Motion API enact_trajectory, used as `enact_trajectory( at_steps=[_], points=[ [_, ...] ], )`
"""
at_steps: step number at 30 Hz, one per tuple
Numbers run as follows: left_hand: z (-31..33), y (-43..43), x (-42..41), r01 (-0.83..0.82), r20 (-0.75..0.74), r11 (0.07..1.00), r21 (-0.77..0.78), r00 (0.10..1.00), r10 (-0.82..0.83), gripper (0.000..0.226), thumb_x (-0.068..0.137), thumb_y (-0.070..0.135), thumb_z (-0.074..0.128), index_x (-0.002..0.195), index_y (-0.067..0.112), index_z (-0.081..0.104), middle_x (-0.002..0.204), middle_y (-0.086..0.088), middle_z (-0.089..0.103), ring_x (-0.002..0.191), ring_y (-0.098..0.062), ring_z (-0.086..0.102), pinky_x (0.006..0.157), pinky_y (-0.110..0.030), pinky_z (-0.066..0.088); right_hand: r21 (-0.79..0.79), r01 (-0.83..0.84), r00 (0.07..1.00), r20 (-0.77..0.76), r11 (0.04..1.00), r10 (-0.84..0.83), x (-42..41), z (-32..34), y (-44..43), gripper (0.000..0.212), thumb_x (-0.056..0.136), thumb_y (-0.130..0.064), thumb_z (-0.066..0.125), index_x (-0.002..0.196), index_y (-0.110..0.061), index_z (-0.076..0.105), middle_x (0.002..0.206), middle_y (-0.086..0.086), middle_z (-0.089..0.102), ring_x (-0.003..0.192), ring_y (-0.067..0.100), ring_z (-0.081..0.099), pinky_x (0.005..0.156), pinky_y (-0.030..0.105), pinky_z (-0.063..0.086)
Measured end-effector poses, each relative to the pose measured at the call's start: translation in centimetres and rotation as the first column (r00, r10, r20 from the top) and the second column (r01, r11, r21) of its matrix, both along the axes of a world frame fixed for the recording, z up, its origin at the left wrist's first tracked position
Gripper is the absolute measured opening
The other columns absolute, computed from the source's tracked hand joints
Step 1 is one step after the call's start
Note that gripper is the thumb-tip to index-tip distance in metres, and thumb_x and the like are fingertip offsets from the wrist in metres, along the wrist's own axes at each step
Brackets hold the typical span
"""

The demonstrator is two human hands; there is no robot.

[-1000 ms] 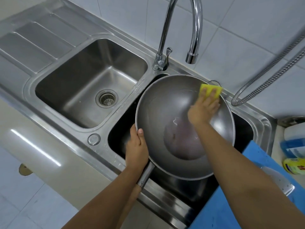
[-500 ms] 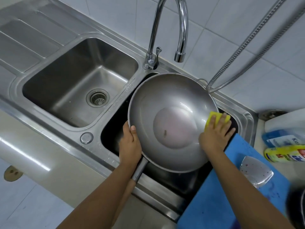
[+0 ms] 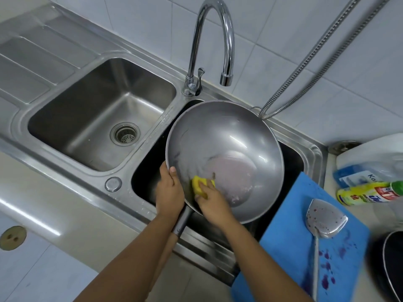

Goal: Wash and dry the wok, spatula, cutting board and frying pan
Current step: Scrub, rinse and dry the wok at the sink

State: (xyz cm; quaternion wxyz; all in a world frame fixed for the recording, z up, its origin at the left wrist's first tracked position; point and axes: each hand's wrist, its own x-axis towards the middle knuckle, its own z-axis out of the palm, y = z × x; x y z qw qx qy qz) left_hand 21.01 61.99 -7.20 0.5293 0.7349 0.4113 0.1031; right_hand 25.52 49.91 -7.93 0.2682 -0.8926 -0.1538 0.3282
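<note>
Fingers of the right hand hold a yellow sponge and press it inside the wok, mid-frame over the dark sink bowl. The left hand grips the wok's rim tight. At lower right, the spatula lies on the blue cutting board, beside the frying pan.

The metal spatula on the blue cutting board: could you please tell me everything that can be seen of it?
The silvery metal spatula has a broad, shield-shaped blade speckled with purple-red spots, so it looks unwashed, and a thin straight handle that runs out of the view's lower edge. It lies on the stained blue cutting board, blade pointing away from the person. Nothing else touches it.
</note>
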Motion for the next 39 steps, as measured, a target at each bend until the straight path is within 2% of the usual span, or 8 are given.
enact_trajectory(
  at_steps=[6, 13, 16, 21, 29, 31, 34, 39],
  points=[
    [-0.3, 0.0, -0.2, 0.015, 0.034, 0.999, -0.029, 0.999, -0.014, 0.04, 0.104, 0.045, 0.023, 0.139, 0.028, 0.034, 0.095, -0.003, 0.066, 0.084, -0.021, 0.065, 0.074, -0.039, 0.054, -0.502, -0.063, 0.964, 0.194, 0.863, 0.183, 1.3, 1.1, -6.7, 0.053, 0.091, -0.018, 0.043, 0.143, -0.029, 0.042, 0.159, 0.003, 0.025, 0.14, 0.032, 0.03, 0.114, 0.04, 0.026],
    [-0.4, 0.1, 0.0, -0.002, 0.014, 1.0, 0.011, 1.0, 0.002, 0.042, 0.105, 0.039, 0.024, 0.14, 0.02, 0.036, 0.098, -0.012, 0.066, 0.085, -0.03, 0.063, 0.075, -0.041, 0.053, 0.113, 0.109, 0.993, 0.043, 0.988, -0.114, -3.7, 2.3, -0.1, 0.042, 0.099, -0.033, 0.048, 0.14, -0.026, 0.05, 0.149, -0.005, 0.044, 0.138, 0.016, 0.036, 0.115, 0.03, 0.028],
    [-0.4, 0.1, 0.0, 0.009, 0.015, 1.0, 0.008, 1.0, -0.009, 0.04, 0.105, 0.041, 0.024, 0.138, 0.021, 0.036, 0.097, -0.012, 0.066, 0.084, -0.03, 0.064, 0.076, -0.046, 0.055, 0.054, 0.101, 0.994, 0.042, 0.993, -0.104, -3.1, 2.2, -2.7, 0.039, 0.097, -0.036, 0.051, 0.136, -0.032, 0.055, 0.146, -0.012, 0.047, 0.131, 0.015, 0.046, 0.109, 0.028, 0.035],
    [-0.3, 0.1, -0.2, 0.029, 0.024, 1.0, -0.002, 0.999, -0.029, 0.042, 0.105, 0.043, 0.023, 0.14, 0.024, 0.033, 0.095, -0.008, 0.066, 0.084, -0.026, 0.064, 0.077, -0.045, 0.054, -0.389, 0.078, 0.969, 0.248, 0.918, 0.023, -2.1, 2.3, -6.2, 0.032, 0.1, -0.034, 0.041, 0.127, -0.033, 0.058, 0.144, -0.006, 0.046, 0.118, 0.029, 0.049, 0.093, 0.032, 0.042],
    [0.3, -0.1, -0.2, 0.014, 0.003, 1.0, 0.01, 1.0, -0.014, 0.041, 0.106, 0.037, 0.024, 0.139, 0.017, 0.037, 0.096, -0.007, 0.062, 0.085, -0.028, 0.059, 0.074, -0.037, 0.048, 0.102, 0.112, 0.993, 0.018, 0.988, -0.114, -3.9, 3.4, -1.4, 0.035, 0.096, -0.032, 0.051, 0.129, -0.031, 0.059, 0.135, -0.01, 0.056, 0.122, 0.018, 0.053, 0.102, 0.031, 0.042],
    [0.4, 0.0, -0.3, 0.02, 0.012, 1.0, -0.001, 1.0, -0.02, 0.041, 0.106, 0.037, 0.025, 0.141, 0.018, 0.036, 0.095, -0.004, 0.061, 0.084, -0.025, 0.058, 0.074, -0.035, 0.046, -0.077, 0.057, 0.995, 0.081, 0.995, -0.051, -2.9, 3.2, -4.9, 0.032, 0.095, -0.037, 0.051, 0.126, -0.038, 0.06, 0.13, -0.011, 0.059, 0.118, 0.02, 0.057, 0.097, 0.032, 0.045],
    [0.4, 0.0, -0.3, 0.032, 0.008, 0.999, -0.014, 0.999, -0.032, 0.041, 0.106, 0.039, 0.024, 0.141, 0.021, 0.035, 0.094, -0.004, 0.062, 0.084, -0.025, 0.06, 0.074, -0.037, 0.049, -0.525, -0.004, 0.941, 0.286, 0.851, 0.181, 0.4, 3.5, -10.1, 0.026, 0.093, -0.029, 0.048, 0.113, -0.031, 0.065, 0.122, -0.003, 0.058, 0.109, 0.027, 0.058, 0.084, 0.032, 0.046],
    [0.1, 0.1, -0.3, 0.043, 0.004, 0.999, -0.031, 0.999, -0.043, 0.043, 0.105, 0.042, 0.022, 0.141, 0.022, 0.033, 0.094, -0.003, 0.065, 0.083, -0.021, 0.064, 0.073, -0.039, 0.053, -0.756, 0.036, 0.819, 0.397, 0.653, 0.414, 9.2, 3.1, -11.0, 0.03, 0.09, -0.013, 0.047, 0.118, -0.02, 0.058, 0.129, 0.004, 0.049, 0.122, 0.029, 0.045, 0.099, 0.04, 0.037]
  ],
)
